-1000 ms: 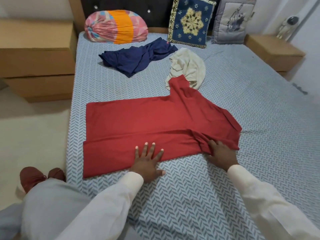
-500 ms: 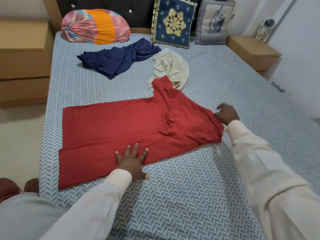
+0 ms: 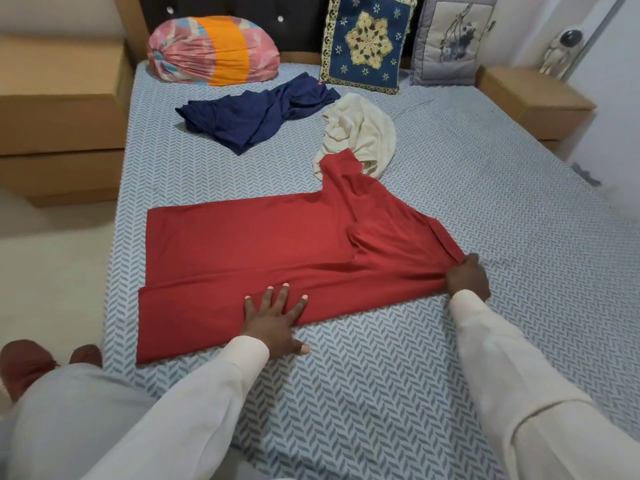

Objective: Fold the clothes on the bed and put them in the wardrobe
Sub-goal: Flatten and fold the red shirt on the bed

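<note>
A red shirt lies spread flat on the bed, its near long edge folded over, one sleeve pointing toward the headboard. My left hand presses flat on the shirt's near edge, fingers spread. My right hand pinches the shirt's right corner at the shoulder, pulling the cloth taut. Behind the shirt, a crumpled cream garment lies partly under the red sleeve. A navy garment lies unfolded further back on the left. No wardrobe is in view.
A pink and orange bundle and two cushions lean at the headboard. Wooden side units flank the bed on the left, and a bedside table stands on the right. My knee and red shoes are at the bed's near left.
My right hand came back from the shirt's far right shoulder to its near right corner and gripped the cloth. My left hand stayed pressed on the near edge.
</note>
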Motion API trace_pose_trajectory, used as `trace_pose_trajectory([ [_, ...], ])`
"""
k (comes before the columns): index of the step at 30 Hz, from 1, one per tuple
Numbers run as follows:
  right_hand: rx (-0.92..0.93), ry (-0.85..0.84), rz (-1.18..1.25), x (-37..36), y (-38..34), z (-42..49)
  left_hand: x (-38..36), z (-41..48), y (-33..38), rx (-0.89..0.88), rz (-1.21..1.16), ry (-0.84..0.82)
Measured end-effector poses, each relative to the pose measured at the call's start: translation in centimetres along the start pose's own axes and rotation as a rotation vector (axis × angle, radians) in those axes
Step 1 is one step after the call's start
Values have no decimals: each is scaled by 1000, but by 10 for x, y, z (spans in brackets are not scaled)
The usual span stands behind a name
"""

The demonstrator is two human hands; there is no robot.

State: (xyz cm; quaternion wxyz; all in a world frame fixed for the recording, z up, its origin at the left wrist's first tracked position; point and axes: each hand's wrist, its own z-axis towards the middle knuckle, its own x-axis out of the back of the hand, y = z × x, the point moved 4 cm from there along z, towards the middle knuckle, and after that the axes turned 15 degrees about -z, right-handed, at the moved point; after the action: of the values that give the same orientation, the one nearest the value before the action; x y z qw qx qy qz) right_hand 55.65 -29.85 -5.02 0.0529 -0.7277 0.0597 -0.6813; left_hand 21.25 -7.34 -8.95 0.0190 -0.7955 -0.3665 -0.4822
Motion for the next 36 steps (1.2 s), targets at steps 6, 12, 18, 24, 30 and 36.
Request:
trace_pose_trajectory([
  [6,808,-137,62,-27,-100,-87,-1,-31,-34,-114,-74,235],
  [12,1017,-248,-291,-64,-163,-146,33,-51,-125,155,-217,533],
  [18,981,-183,-552,-64,-185,-144,80,-33,-172,258,-55,316],
  [24,911,-144,-577,-48,-169,-121,109,-49,-206,243,-138,283],
  [30,949,-179,-573,-39,-172,-113,95,-80,-248,244,-1034,482],
  [36,1221,-94,-262,-42,-165,-166,62,-87,-229,353,-1129,272],
])
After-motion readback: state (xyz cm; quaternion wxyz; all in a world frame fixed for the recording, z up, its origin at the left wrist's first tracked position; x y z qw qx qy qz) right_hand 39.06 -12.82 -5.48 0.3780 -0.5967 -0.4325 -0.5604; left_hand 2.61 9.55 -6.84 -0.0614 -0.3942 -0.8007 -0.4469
